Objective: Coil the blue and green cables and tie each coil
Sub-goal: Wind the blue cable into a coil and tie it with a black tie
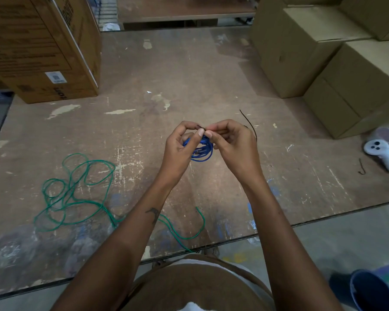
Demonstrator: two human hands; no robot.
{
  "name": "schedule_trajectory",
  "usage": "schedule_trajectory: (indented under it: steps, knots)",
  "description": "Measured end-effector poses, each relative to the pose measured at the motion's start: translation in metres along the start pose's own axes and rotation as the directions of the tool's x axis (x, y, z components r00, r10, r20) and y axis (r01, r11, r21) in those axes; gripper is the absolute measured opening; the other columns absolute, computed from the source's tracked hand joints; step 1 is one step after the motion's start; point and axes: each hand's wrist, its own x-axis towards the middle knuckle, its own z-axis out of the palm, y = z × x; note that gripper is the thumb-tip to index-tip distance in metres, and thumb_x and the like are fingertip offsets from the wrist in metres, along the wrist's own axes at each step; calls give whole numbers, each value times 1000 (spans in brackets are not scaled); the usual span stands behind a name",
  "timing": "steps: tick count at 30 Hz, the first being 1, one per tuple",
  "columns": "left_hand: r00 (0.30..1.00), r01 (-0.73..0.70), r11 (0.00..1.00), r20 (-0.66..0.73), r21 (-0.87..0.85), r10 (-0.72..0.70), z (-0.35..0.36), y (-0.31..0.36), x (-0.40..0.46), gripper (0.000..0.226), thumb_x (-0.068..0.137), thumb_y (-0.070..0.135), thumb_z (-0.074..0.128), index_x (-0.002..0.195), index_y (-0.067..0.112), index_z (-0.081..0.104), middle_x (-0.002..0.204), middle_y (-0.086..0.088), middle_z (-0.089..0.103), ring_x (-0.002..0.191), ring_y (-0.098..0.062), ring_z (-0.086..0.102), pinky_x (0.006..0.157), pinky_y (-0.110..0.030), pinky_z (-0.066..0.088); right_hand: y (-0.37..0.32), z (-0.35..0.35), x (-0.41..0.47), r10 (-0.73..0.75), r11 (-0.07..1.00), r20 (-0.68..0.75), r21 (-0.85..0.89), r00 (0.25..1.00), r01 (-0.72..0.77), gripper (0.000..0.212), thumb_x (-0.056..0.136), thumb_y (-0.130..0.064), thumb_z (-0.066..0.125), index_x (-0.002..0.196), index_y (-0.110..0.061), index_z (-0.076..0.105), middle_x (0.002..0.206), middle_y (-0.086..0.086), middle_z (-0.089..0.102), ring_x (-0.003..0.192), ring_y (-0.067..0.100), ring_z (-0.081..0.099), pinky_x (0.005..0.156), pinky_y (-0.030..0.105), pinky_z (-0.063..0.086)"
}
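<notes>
With both hands, left and right, pinching what seems a tie atop the blue coil between them (green cable loose left), we should cinch snugly.

- scuffed brown board tabletop, paint scrapes all over
- loose green cable front left
- cardboard boxes at the back corners
- white controller at the right edge
</notes>
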Motion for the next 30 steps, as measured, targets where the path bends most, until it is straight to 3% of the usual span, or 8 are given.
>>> schedule_trajectory:
  steps: [4, 8, 12, 16, 20, 23, 26, 30]
  knots:
    - [1000, 13, 999, -5, 29, -13, 0, 1, 0, 13, 104, 12, 65, 109, 1, 63, 90, 6, 74, 88, -14, 74, 78, -30, 56, -2, 3, -1, 27, 999, -45, 30, 999, -26, 23, 89, -17, 84, 104, -24, 68, 86, -3, 78, 84, 11, 77, 78, 38, 65]
    - [994, -76, 985, 94, 153, 62, -8, 0, 0, 9, 104, 18, 66, 106, 10, 67, 94, -12, 72, 88, -40, 70, 79, -47, 57, 1, 3, -2, 16, 999, -43, 28, 999, -15, 26, 89, -10, 83, 101, -16, 61, 81, -3, 76, 80, 13, 77, 76, 38, 65]
    - [989, -95, 982, 126, 162, 75, -15, 5, 4, 5, 104, 12, 64, 102, 9, 66, 100, 6, 71, 89, -13, 71, 78, -30, 57, 0, 2, 2, 76, 981, 11, 178, 997, -77, 28, 90, -6, 82, 108, -9, 61, 83, 9, 78, 76, 19, 76, 72, 32, 62]
    - [991, -63, 983, 130, 173, 41, -17, 6, 9, 9, 105, 13, 64, 106, 5, 68, 101, -1, 72, 92, -16, 72, 81, -42, 59, 1, 4, 9, 87, 990, 97, 104, 992, -97, 27, 95, -15, 79, 121, -17, 73, 83, 2, 79, 79, 13, 75, 71, 28, 59]
    - [990, -34, 984, 140, 172, 9, -24, 3, 12, 12, 104, 15, 66, 106, 4, 69, 101, -13, 73, 94, -21, 70, 85, -45, 57, -3, 1, 15, 107, 988, 173, 91, 979, -124, 17, 98, -21, 76, 114, -17, 80, 89, 3, 77, 73, 0, 68, 65, 17, 51]
    - [984, -11, 987, 178, 161, -18, -29, 4, 14, 13, 103, 17, 67, 108, 5, 69, 104, -15, 73, 96, -25, 71, 87, -42, 55, -3, 1, 19, 149, 980, 159, 108, 976, -168, 12, 96, -26, 79, 103, -18, 81, 86, -1, 78, 67, 7, 64, 62, 24, 49]
    - [976, 7, 988, 215, 154, -40, -32, 8, 14, 16, 106, 17, 62, 110, 2, 67, 102, -3, 73, 95, -17, 70, 85, -32, 55, -1, 4, 24, 212, 962, 180, 135, 961, -238, 6, 97, -25, 77, 97, -19, 79, 82, -9, 76, 66, 5, 62, 61, 24, 46]
    - [978, 42, 992, 197, 116, -65, -26, 14, 12, 15, 107, 15, 58, 100, 2, 62, 85, 4, 76, 73, -3, 67, 71, -13, 48, -3, 9, 28, 213, 961, 203, 133, 956, -243, 6, 100, -18, 72, 98, -14, 75, 85, -5, 73, 68, -4, 63, 61, 16, 47]
